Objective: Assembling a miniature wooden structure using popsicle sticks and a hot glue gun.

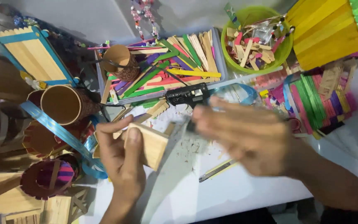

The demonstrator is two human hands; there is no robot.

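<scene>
My left hand [120, 155] grips a small panel of plain wooden craft sticks [151, 145], thumb on top, over the white table [228, 191]. My right hand [245, 135] is blurred with motion, just right of the panel; its fingers curl near a black glue gun [186, 95] that lies behind it. Whether the right hand grips the gun is unclear.
A grey tray of coloured craft sticks [175, 62] sits at the back, a green bowl of stick pieces [255, 41] to its right, a coloured stick bundle [315, 101] at far right. Cardboard tubes [65, 103], blue ribbon and stick-built boxes crowd the left. A craft knife [216, 170] lies near.
</scene>
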